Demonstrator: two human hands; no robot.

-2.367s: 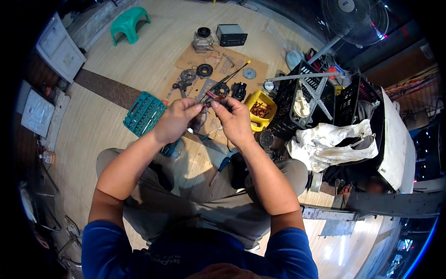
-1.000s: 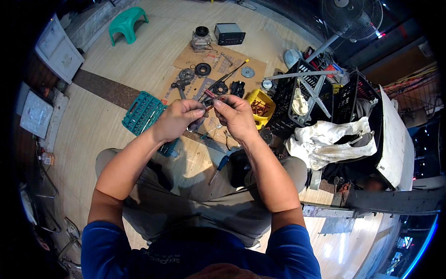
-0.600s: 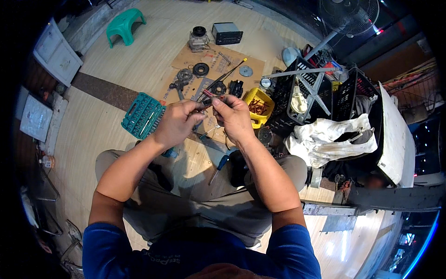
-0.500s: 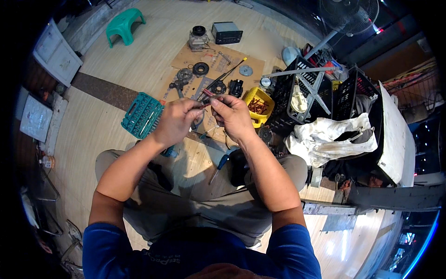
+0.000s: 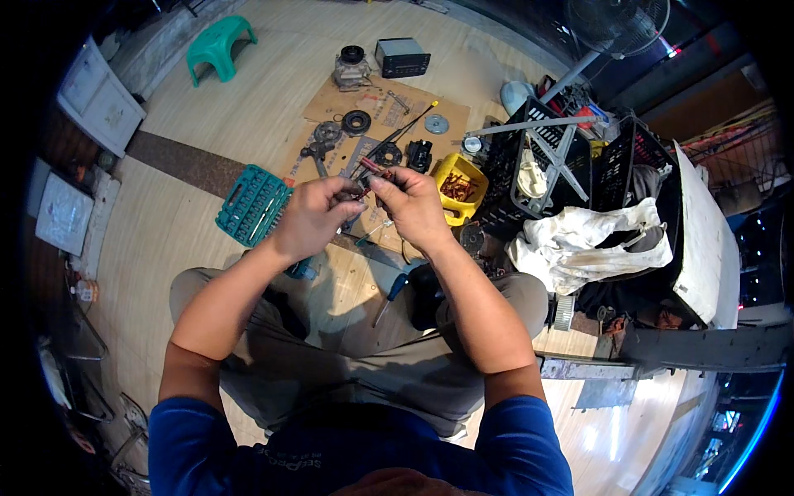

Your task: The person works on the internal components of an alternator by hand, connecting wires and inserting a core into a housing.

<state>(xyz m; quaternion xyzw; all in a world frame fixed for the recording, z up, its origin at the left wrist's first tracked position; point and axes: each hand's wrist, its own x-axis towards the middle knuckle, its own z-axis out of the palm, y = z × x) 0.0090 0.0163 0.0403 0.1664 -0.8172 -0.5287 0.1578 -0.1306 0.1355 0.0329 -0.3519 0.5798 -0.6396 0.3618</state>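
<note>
My left hand (image 5: pixel 313 213) and my right hand (image 5: pixel 412 208) meet over the cardboard (image 5: pixel 318 104), fingers closed on small red and dark parts (image 5: pixel 371 165) that are too small to name exactly. Both thumbs press near them. Behind them lie a long dark rod with a yellow tip (image 5: pixel 409 126), dark ring parts (image 5: pixel 356 124) and a black component (image 5: pixel 418 157). A teal socket case (image 5: pixel 248 202) lies open beyond my left wrist, and a yellow container (image 5: pixel 459 188) of copper-coloured pieces sits right of my right hand. A blue screwdriver (image 5: pixel 389 298) lies between my legs.
Black crates (image 5: pixel 517 157) with a metal stand and white cloth (image 5: pixel 579 244) crowd the right, beside a fan (image 5: pixel 616 25). A green stool (image 5: pixel 222 45), a metal pulley unit (image 5: pixel 351 70) and a boxy car radio (image 5: pixel 403 59) stand farther back. White panels (image 5: pixel 99 99) lean at the left.
My fingers have shifted slightly around the small parts, the left ones curling and regripping while both hands stay together. The view of the room has drifted a little.
</note>
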